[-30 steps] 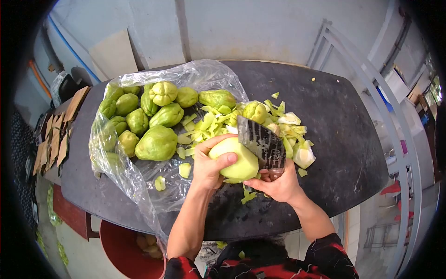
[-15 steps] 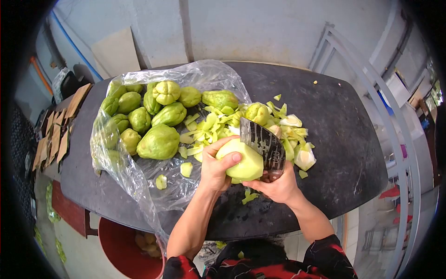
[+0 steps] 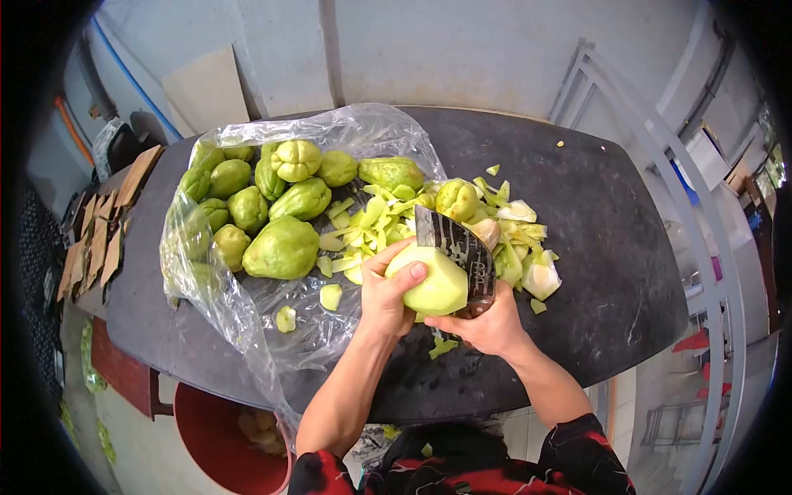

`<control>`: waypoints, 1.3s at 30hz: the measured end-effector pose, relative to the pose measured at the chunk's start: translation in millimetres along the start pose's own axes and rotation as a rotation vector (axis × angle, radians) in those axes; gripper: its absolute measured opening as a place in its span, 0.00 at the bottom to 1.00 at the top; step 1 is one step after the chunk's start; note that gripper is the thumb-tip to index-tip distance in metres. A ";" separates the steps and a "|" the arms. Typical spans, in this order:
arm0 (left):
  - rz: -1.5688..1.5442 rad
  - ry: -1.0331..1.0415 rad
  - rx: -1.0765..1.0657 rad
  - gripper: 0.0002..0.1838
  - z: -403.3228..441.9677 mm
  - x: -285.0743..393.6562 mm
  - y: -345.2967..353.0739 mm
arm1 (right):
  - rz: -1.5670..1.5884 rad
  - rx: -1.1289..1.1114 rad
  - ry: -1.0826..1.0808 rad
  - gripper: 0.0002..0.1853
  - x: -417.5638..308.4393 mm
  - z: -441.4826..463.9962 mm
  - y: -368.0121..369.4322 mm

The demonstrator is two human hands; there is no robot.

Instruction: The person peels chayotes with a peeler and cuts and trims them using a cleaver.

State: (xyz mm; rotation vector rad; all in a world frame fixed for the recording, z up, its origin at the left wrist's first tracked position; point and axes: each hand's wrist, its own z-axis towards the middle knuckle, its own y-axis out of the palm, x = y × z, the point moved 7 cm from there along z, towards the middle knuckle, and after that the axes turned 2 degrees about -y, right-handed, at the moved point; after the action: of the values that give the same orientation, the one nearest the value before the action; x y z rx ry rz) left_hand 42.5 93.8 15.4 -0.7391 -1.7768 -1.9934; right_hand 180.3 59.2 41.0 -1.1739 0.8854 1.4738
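A pale, peeled chayote sits in my left hand, with the thumb across its near face and the fingers behind it. My right hand is closed around the grip of a wide, dark-bladed knife. The blade stands upright against the right side of the chayote; its cutting edge is partly hidden there. Beyond both hands lies a heap of green peelings. Unpeeled chayotes rest on a clear plastic bag to the left.
The dark table has rounded edges. Below its front left edge stands a red bin with pale pieces inside. A grey metal railing runs along the right, and a wall rises behind.
The knife and my right hand have shifted slightly left and up, so the blade overlaps the chayote's right side more. My left hand still holds the chayote, turned slightly.
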 end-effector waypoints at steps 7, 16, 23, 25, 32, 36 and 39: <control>0.216 -0.046 -0.121 0.33 0.8 5.7 -1.7 | -0.122 -0.051 -0.037 0.26 -5.4 -0.4 -2.9; 0.087 0.019 -0.050 0.38 -3.6 -2.9 4.8 | 0.144 0.007 -0.014 0.23 1.6 -2.2 5.2; 0.192 0.021 -0.106 0.37 -5.0 4.4 12.3 | 0.055 -0.129 0.252 0.23 1.5 -6.3 0.0; 0.128 0.067 -0.055 0.37 -5.4 1.6 9.5 | 0.195 -0.032 0.055 0.21 -5.0 -2.6 3.0; 0.142 0.052 -0.064 0.36 -6.9 1.9 11.1 | 0.124 -0.115 0.161 0.20 -3.6 -2.4 -4.6; 0.379 0.014 -0.108 0.32 -6.2 5.5 12.4 | 0.115 -0.170 0.211 0.20 -3.7 -1.6 -9.7; 0.460 0.019 -0.125 0.32 -7.3 3.6 9.1 | 0.128 -0.187 0.209 0.20 0.9 -2.4 -5.2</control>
State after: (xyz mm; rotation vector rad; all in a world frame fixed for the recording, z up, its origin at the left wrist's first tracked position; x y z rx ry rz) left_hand 44.0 85.6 24.3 -1.0550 -1.3266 -1.7956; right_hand 185.9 58.3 39.7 -1.4528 0.9960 1.5833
